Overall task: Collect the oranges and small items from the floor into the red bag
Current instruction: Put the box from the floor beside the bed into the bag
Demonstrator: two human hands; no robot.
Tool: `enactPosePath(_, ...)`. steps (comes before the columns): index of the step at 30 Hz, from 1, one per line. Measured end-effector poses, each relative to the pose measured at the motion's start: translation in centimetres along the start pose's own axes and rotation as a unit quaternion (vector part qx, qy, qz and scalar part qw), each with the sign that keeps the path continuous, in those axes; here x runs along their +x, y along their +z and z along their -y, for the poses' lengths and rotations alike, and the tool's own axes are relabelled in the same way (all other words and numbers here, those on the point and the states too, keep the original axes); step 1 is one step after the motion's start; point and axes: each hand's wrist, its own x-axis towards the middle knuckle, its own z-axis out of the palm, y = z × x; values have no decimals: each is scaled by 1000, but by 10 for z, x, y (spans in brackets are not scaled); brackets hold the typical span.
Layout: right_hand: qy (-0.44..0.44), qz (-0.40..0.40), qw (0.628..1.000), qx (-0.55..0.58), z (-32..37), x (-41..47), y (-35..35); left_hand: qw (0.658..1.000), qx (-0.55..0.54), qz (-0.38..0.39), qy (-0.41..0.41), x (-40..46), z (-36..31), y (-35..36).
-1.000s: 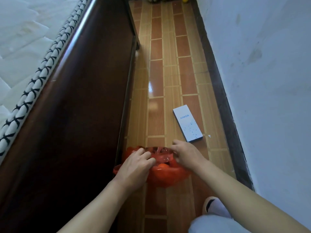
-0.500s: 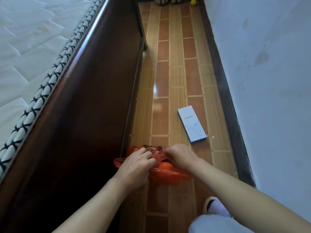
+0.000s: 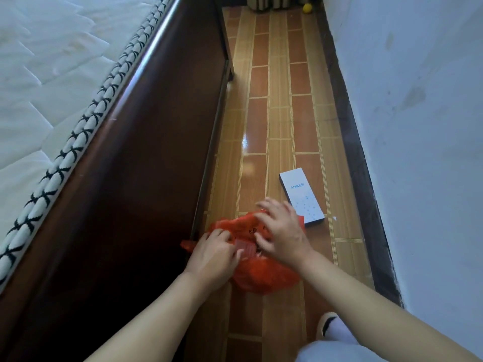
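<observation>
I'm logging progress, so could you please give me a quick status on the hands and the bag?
Left hand grips red bag. Right hand open, fingers spread over it. White box and yellow fruit not yet collected. Nothing blocking.

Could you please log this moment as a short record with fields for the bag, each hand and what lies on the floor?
bag: red bag on the floor beside the bed frame
left hand: grips the bag's near edge
right hand: fingers spread over the bag's top
white box: flat on the floor, just beyond the bag
yellow ball: far end of the floor, by the wall
</observation>
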Motion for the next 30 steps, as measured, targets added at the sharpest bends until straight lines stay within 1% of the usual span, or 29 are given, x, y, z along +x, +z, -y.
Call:
enactPosePath(1,-25,26,999,-29,5,-8,6,999,0,-33,0,5,-1,-2)
enactPosePath(2,-33,53,997,-48,9,-16,11,999,7,-46,3,11,0,-3)
enactPosePath(3,-28,87,994,-62,10,-23,16,999,15,-34,5,16,2,-3)
enactPosePath(7,5,219,970,-103,1,-40,23,992,53,118,1,31,9,12)
enactPosePath(9,38,272,956,-107,-6,-44,23,987,67,145,-22,33,16,24)
enactPosePath(13,89,332,934,-98,-29,-53,20,984,43,164,-49,32,33,37)
enactPosePath(15,104,342,929,-90,-40,-56,19,984,21,167,-51,29,39,40)
enactPosePath(17,113,337,932,-73,-46,-54,17,988,1,153,-36,26,39,38)
enactPosePath(20,86,307,947,-43,-42,-46,13,997,13,66,33,28,32,30)
enactPosePath(22,54,277,959,-30,-33,-41,9,994,50,-7,98,35,23,28)
enactPosePath(24,30,227,973,-13,-23,-37,7,987,79,-51,129,40,13,31)
enactPosePath(25,25,198,980,-1,-17,-37,9,988,86,-46,123,42,8,32)
enactPosePath(26,22,173,985,5,-12,-37,11,991,83,-26,100,43,6,34)
enactPosePath(27,13,154,988,-1,-9,-37,15,995,72,11,69,44,5,36)
enactPosePath(28,-1,152,988,-21,-7,-39,20,996,58,48,41,45,7,38)
enactPosePath(29,-12,172,984,-50,-7,-40,25,995,48,82,21,46,10,39)
enactPosePath(30,-14,208,975,-76,-9,-41,28,993,44,111,10,47,13,41)
